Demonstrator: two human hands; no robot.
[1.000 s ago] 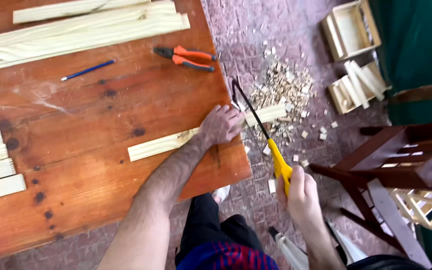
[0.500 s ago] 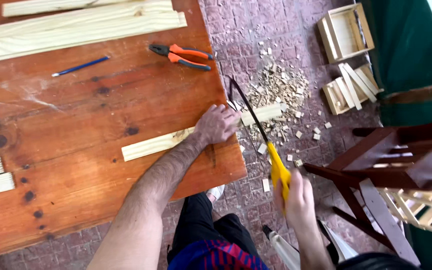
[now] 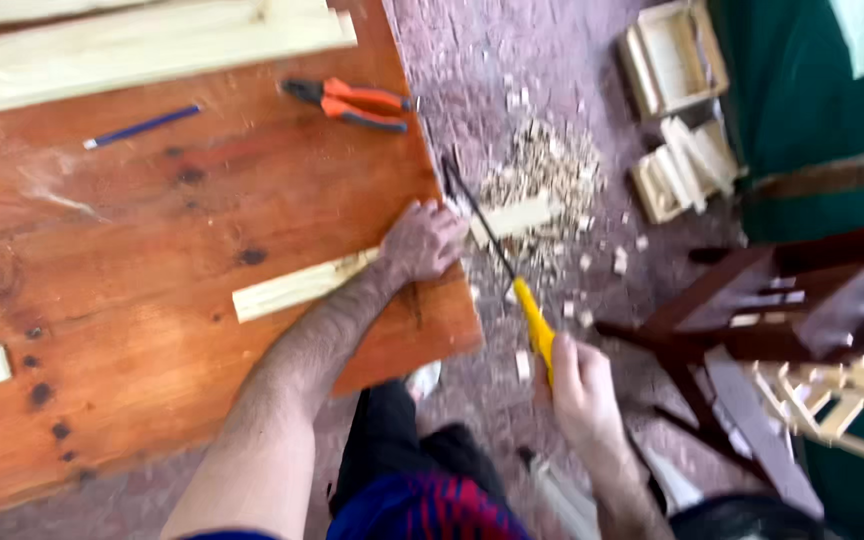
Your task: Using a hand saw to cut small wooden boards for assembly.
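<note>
The saw (image 3: 497, 262) sits further back than before, across the strip (image 3: 392, 265). Left hand (image 3: 422, 240) presses flat on it; right hand (image 3: 577, 380) fists the yellow handle.

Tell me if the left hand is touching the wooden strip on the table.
Touching. The head view shows the left hand pressed flat on the wooden strip at the table edge, covering it where it overhangs; no gap shows.
</note>
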